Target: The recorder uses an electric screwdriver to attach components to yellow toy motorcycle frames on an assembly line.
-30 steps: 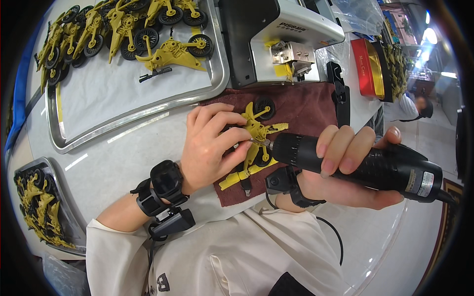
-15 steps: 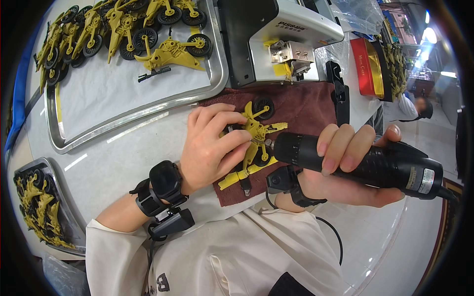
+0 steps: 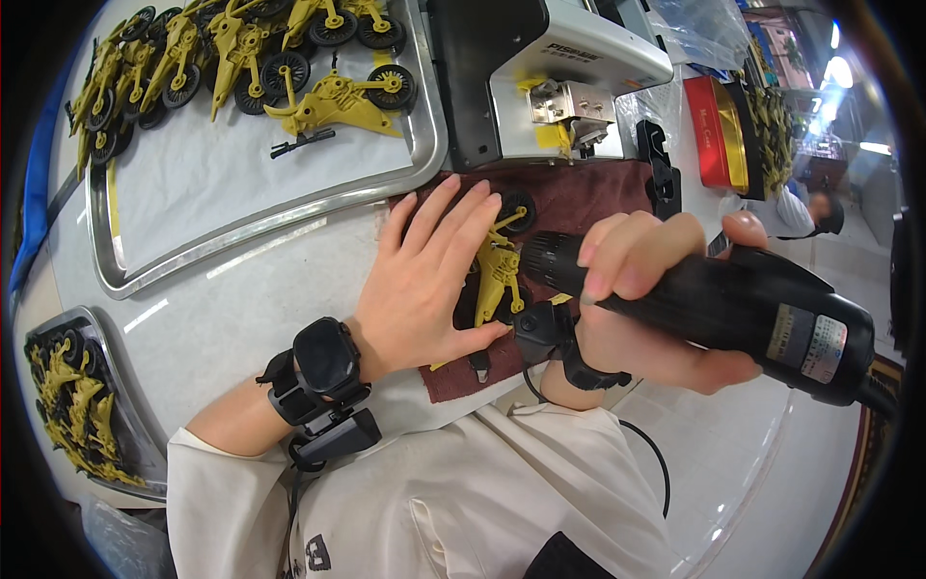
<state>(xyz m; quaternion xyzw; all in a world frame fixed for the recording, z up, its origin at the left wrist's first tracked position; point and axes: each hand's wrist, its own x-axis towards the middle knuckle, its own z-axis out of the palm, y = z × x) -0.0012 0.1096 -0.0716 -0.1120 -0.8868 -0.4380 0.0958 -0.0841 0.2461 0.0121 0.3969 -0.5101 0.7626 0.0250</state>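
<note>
Motorcycle model (image 3: 499, 270) lies beside the left hand (image 3: 421, 282), partly covered by it.

bright | lamps (image 3: 840, 69) flare upper right | white streaks on table (image 3: 241, 328) | edges fisheye-bent, corners black

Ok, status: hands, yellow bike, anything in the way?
Left hand open, hiding part of the bike. Right hand gripping black driver. Bike on maroon cloth.

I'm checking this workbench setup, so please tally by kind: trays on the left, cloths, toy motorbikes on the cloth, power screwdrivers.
Metal trays: 2
Maroon cloth: 1
Yellow toy motorbike on the cloth: 1
Power screwdriver: 1
Total: 5
</note>
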